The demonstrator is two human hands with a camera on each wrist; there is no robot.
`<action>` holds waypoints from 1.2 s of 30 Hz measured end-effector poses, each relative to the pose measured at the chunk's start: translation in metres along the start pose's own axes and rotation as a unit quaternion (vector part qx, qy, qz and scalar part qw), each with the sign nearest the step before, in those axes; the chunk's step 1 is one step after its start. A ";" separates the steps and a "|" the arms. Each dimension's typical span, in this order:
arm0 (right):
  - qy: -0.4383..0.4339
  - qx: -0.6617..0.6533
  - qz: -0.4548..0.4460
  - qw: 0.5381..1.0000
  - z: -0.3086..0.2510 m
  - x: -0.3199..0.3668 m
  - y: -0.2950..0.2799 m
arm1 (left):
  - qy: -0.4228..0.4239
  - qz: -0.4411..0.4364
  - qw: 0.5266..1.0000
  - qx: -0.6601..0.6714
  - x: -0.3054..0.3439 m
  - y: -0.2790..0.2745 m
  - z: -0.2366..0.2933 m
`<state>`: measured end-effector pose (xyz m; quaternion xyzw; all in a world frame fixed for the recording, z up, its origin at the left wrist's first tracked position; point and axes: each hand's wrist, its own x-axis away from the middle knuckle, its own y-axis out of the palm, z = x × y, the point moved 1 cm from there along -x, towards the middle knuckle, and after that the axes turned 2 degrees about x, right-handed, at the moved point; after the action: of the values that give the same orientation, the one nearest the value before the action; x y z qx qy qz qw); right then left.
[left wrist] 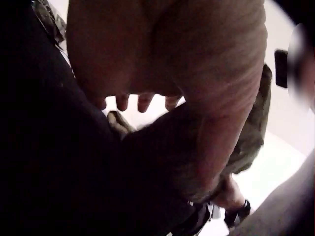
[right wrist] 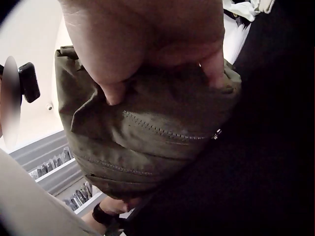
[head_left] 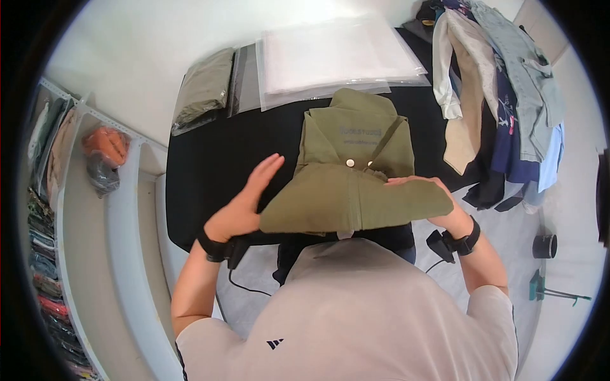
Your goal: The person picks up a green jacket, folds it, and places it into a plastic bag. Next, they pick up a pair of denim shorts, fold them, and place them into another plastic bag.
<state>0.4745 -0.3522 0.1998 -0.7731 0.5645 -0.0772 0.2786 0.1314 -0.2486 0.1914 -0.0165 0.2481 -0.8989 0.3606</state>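
Note:
An olive-green jacket [head_left: 318, 197] with a hood, metal snaps and a printed inner neck lies partly folded on the black table [head_left: 216, 146], its lower part turned up near the person's body. My left hand [head_left: 236, 209] is at the left corner of the fold, fingers straight and spread away from the cloth, thumb side against the edge. On the right, my right hand [head_left: 456, 217] grips the folded edge, its fingers over the far side. In the right wrist view, thumb and fingers of that hand press into the jacket [right wrist: 147, 118] above a zip.
Clear plastic bags [head_left: 337, 57] are stacked at the back, beside a bagged dark-green garment [head_left: 206, 82]. Several loose clothes [head_left: 527, 95] are heaped at the right. A shelf [head_left: 89, 247] with packed garments stands left, and an orange bundle [head_left: 107, 146] sits on it.

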 end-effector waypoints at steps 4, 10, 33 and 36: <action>0.004 -0.052 0.019 0.998 0.007 0.007 0.004 | 0.209 -0.095 0.966 -0.115 -0.019 0.028 -0.019; 0.046 0.013 0.047 0.998 0.051 0.040 -0.007 | 0.015 -0.086 0.994 0.061 -0.038 0.025 -0.014; 0.320 0.006 0.298 0.899 0.068 -0.028 -0.006 | -0.342 0.079 0.897 0.268 -0.116 0.030 -0.030; 0.309 0.023 0.310 0.899 0.068 -0.027 -0.003 | -0.299 0.109 0.912 0.259 -0.116 0.035 -0.040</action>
<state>0.4974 -0.3035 0.1502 -0.4898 0.8313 -0.2348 0.1180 0.2317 -0.1769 0.1578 -0.1636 -0.1121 -0.8400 0.5051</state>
